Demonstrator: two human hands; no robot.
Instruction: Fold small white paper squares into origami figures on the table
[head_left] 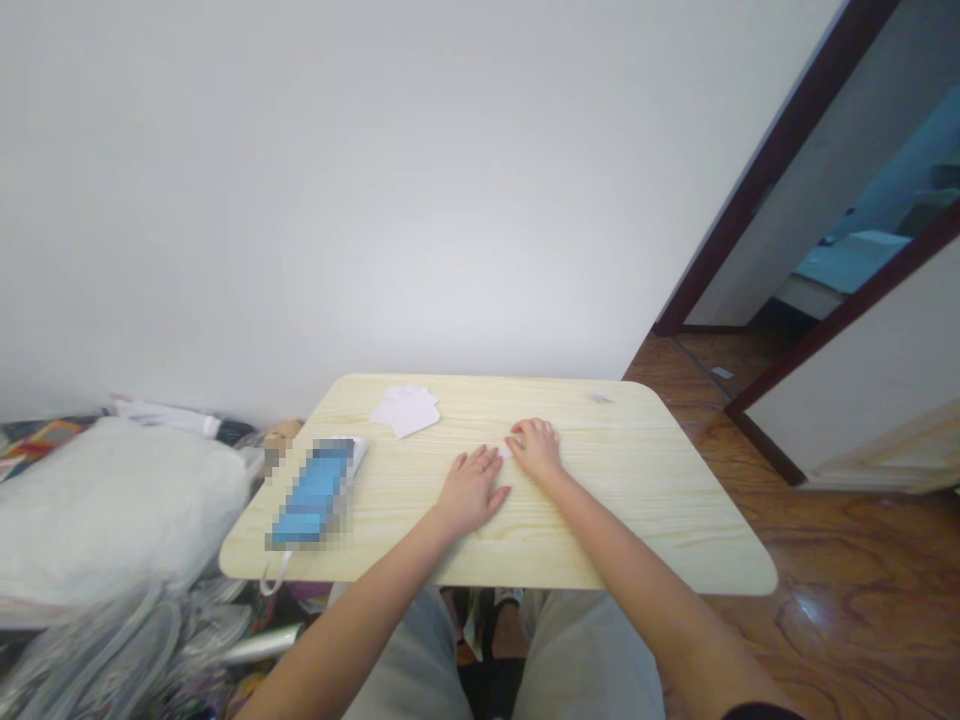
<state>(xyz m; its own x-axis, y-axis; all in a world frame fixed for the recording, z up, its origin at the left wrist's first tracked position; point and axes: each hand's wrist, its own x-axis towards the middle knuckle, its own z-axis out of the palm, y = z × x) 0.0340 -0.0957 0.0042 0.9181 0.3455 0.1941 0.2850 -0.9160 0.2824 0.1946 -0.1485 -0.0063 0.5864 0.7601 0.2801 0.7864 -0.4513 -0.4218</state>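
Hands: I read both bare hands resting on the tabletop. The left hand (471, 492) lies open and flat, palm down, with its fingers spread. The right hand (536, 450) sits just beyond it, palm down and slightly cupped; I cannot tell whether it is pinching anything.

Nearest thing: a small scrap of white paper (507, 451) sits at the right hand's fingertips, partly hidden by them, between the two hands.

Paper: a loose, fanned pile of white paper rectangles (405, 410) lies near the far edge of the table, well apart from both hands.

Table: a pale pine-grain tabletop with rounded corners (622, 530) carries all of this, and I can see a tiny grey speck (601, 398) near its far edge.

Left side: a pixelated blue-and-white object (315, 490) lies on the tabletop, too blurred for me to name, with a thin white loop (271, 580) hanging over the table's near edge.

Surroundings: a bulky white cushion (105, 510) and clear plastic bags (90, 650) sit to the left, and a glossy reddish-brown wood floor (847, 570) runs to the right, towards a dark-framed doorway (772, 170).
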